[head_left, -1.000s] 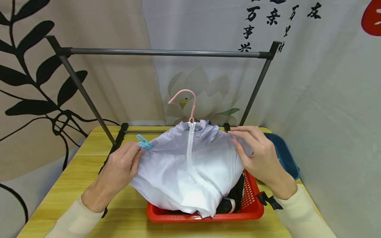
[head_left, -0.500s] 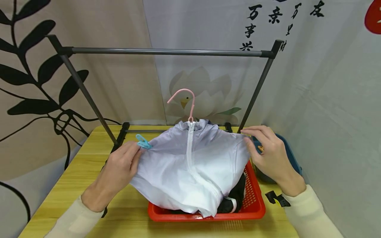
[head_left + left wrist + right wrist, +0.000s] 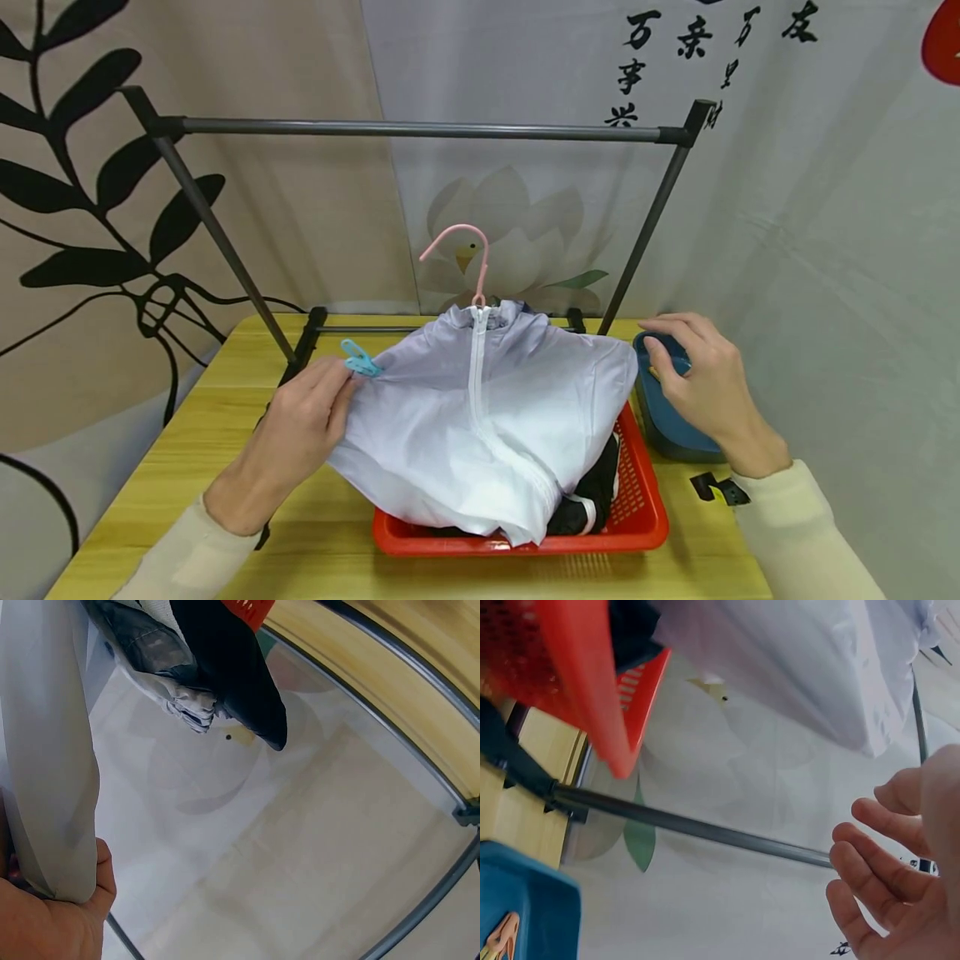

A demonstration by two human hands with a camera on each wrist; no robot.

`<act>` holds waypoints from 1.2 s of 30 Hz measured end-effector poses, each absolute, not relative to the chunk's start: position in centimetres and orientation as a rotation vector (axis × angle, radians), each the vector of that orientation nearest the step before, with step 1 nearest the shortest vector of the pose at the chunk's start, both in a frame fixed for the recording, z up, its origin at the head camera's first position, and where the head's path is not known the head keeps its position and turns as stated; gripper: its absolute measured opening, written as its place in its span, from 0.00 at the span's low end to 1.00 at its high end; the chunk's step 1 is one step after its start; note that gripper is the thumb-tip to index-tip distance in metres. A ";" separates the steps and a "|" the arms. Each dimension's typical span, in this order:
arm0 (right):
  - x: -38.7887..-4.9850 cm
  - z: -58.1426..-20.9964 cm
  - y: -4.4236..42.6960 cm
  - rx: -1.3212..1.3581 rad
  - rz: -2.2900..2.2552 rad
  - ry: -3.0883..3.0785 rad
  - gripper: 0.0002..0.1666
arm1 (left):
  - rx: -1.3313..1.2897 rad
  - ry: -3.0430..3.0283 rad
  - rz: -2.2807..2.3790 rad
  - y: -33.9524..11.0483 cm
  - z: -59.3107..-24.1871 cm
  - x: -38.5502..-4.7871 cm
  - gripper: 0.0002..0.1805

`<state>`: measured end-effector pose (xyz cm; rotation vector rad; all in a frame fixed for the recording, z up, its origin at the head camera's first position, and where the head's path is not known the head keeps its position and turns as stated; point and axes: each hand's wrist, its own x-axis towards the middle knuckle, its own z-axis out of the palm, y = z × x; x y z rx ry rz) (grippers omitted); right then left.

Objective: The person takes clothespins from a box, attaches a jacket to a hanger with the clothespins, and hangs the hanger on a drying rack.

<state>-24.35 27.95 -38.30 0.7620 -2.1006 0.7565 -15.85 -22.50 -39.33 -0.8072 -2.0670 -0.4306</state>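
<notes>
The left hand (image 3: 300,423) pinches the shoulder edge of a pale lilac jacket (image 3: 423,433), thumb and fingers bent around the cloth. Right at those fingertips, a light blue clip (image 3: 362,359) sits on the same shoulder. The jacket spreads to the right of this grip, with a white zipper (image 3: 476,375) down its front and a pink hanger (image 3: 486,252) poking up from the collar. Its lower part covers much of a red basket (image 3: 649,500), below and right of the grip, with dark clothes (image 3: 598,492) inside. The right hand (image 3: 712,387) holds nothing; its fingers are loosely bent, near the jacket's other shoulder but apart from it. Below that hand is a blue bin (image 3: 667,417) containing an orange peg (image 3: 504,936). Beyond both hands, a grey rack (image 3: 420,129) stands on the wooden table (image 3: 315,542).
</notes>
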 end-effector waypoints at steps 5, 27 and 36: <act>-25.3 -38.7 28.8 0.749 0.719 -2.141 0.15 | -0.804 -2.062 -0.434 -22.7 -39.4 -15.8 0.25; -31.5 -42.4 34.9 0.717 0.442 -2.734 0.16 | -0.791 -2.069 -0.422 -23.5 -39.8 -15.3 0.27; -33.3 -43.5 36.3 0.757 0.377 -2.912 0.18 | -0.798 -2.095 -0.443 -23.8 -39.8 -15.1 0.17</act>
